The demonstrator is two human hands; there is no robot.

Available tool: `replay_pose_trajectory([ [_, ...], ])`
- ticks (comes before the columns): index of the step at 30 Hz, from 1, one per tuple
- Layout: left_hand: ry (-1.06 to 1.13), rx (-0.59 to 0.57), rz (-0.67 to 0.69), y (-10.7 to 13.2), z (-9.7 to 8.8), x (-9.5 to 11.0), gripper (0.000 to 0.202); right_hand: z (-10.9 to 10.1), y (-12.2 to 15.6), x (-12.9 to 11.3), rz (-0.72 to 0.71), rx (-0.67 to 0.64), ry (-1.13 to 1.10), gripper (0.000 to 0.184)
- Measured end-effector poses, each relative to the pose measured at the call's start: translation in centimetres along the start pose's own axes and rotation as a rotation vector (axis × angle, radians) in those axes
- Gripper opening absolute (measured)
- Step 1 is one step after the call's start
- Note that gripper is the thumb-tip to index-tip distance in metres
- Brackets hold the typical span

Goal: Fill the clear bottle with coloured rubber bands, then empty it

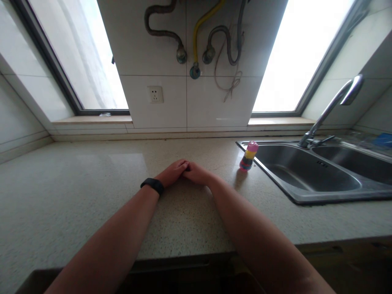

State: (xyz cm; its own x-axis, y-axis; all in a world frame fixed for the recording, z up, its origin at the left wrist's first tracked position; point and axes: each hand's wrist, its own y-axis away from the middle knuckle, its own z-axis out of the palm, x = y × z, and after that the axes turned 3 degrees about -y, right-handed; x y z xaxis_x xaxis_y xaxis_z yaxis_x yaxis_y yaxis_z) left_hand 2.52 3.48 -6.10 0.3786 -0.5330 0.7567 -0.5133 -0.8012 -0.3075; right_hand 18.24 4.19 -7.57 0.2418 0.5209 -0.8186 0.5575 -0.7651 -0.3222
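Observation:
My left hand [173, 172] and my right hand [197, 173] rest together on the speckled stone countertop [183, 220]. Their fingers are closed and meet at the tips, and no object shows in either one. A black wristband [152, 185] sits on my left wrist. To the right of my right hand stands a small container [248, 156] with a pink top, a yellow band and darker bands below, apart from both hands and close to the sink's left corner.
A double-bowl steel sink [294, 199] with a chrome faucet [333, 108] is set into the counter at right. Hoses [225, 30] and a yellow pipe [196, 34] run down the tiled wall above a power socket [155, 94]. Something blue [384, 140] lies at far right.

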Motion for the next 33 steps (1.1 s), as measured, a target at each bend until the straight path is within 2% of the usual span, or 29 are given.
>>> replay_pose_trajectory([
  [4,-0.002,-0.005,-0.005,0.1,0.0,0.2,0.040,0.0,0.1,-0.5,0.031,-0.010,0.014,0.031],
  [9,0.015,-0.011,0.007,0.1,-0.1,0.2,0.040,-0.1,0.3,-1.1,0.008,-0.005,-0.017,0.036],
  [18,-0.004,-0.004,0.010,0.0,0.0,-0.1,0.039,0.1,0.0,-0.2,0.002,-0.001,0.002,0.037],
  [28,-0.002,-0.008,0.007,0.0,-0.1,0.0,0.041,0.0,0.2,-1.0,0.019,-0.018,-0.021,0.035],
  [33,0.017,-0.014,0.006,0.1,-0.1,0.2,0.041,0.0,0.2,-0.5,0.019,0.003,0.005,0.033],
])
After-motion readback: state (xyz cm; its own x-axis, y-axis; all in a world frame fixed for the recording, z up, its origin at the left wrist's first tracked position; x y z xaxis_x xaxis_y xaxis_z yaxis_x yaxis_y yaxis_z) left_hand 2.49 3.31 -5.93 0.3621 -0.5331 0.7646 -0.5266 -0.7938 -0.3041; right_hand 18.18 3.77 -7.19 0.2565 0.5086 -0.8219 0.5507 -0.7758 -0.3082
